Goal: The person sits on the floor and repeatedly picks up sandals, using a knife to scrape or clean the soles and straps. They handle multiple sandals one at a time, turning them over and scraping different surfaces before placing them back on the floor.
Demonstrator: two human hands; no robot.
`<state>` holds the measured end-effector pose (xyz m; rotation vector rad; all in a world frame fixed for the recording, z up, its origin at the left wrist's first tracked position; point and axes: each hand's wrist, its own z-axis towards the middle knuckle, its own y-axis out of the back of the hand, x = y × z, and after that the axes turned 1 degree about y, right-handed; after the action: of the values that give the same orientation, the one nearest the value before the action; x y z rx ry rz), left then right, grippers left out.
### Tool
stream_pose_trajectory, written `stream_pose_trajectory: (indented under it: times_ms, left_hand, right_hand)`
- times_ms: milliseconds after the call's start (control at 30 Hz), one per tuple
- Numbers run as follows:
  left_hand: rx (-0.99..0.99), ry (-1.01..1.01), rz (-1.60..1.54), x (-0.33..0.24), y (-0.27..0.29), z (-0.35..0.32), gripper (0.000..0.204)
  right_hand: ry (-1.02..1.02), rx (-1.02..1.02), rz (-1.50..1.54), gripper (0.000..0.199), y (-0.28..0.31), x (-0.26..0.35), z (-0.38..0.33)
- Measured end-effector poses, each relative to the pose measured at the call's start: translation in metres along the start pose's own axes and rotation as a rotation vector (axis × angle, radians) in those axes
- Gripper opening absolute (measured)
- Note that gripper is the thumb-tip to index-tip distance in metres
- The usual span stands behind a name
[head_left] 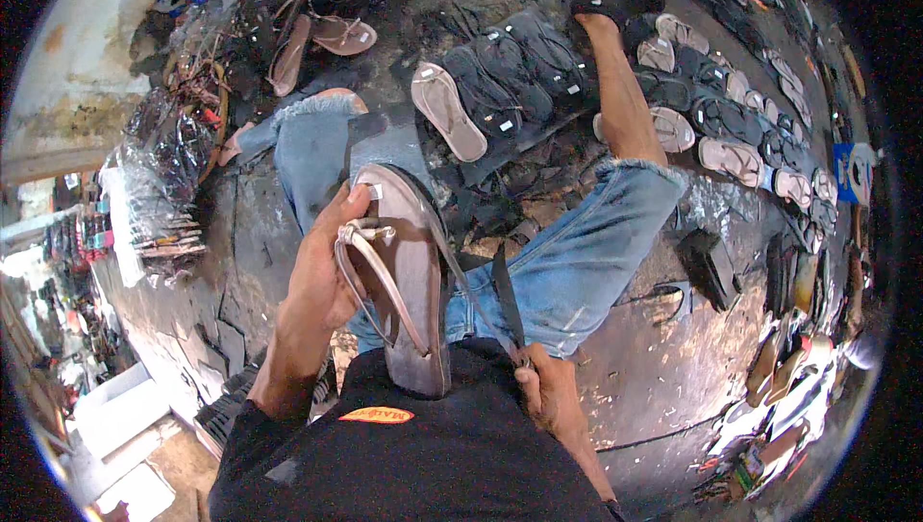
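My left hand (322, 267) is closed around the side of a brown flip-flop (418, 277) with a pale thong strap, held upright over my lap. Its footbed faces me, and a small white label sits near the toe. From the sole's right edge a thin grey strip (463, 286) runs down to my right hand (551, 392). The fingers of that hand are pinched around the strip's lower end. A flat dark piece (505, 296) also rises from those fingers; whether it is part of the same strip, I cannot tell.
Rows of black and beige sandals (731, 161) lie on the floor to the right. More sandals (449, 111) sit between my feet. Far left, clear plastic wrapping (159, 181) is heaped up. Dark scraps litter the floor, and a dark block (709, 267) lies right of my knee.
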<state>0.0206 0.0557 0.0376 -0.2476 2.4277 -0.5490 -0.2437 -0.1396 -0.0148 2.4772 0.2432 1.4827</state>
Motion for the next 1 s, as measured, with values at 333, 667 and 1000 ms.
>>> stream_pose_trajectory:
  times_ms: [333, 667, 1000]
  left_hand:
    - [0.154, 0.101, 0.566, -0.024, -0.014, 0.011, 0.046]
    - [0.198, 0.159, 0.748, -0.04, -0.023, 0.029, 0.046]
    - [0.229, -0.172, -0.105, -0.004, -0.037, 0.012, 0.04]
  right_hand:
    - [0.184, -0.002, -0.109, 0.032, 0.026, 0.046, 0.129]
    - [0.343, 0.248, -0.313, 0.048, 0.07, 0.107, 0.215]
    - [0.378, -0.445, 0.184, 0.029, 0.025, 0.075, 0.172]
